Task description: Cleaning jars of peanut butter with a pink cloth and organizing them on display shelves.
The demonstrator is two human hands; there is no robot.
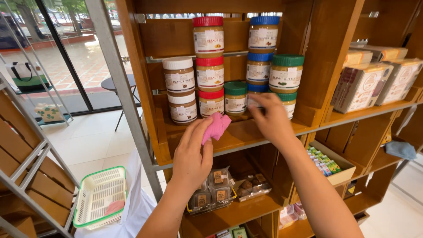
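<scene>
A left hand point(191, 152) pinches a pink cloth point(216, 127) at the front edge of a wooden shelf point(240, 136), below stacked jars; the right hand point(272, 118), fingers curled, grasps a blue-lidded jar point(254, 98). Wiping well likely means lifting that jar clear, steadily, sparing its neighbours.

Viewpoint: your single head camera looked forward and slightly down at the wooden shelf point(246, 136).
Nearness: close, at arm's reach.
Shared: one view only, nothing overlapped.
</scene>
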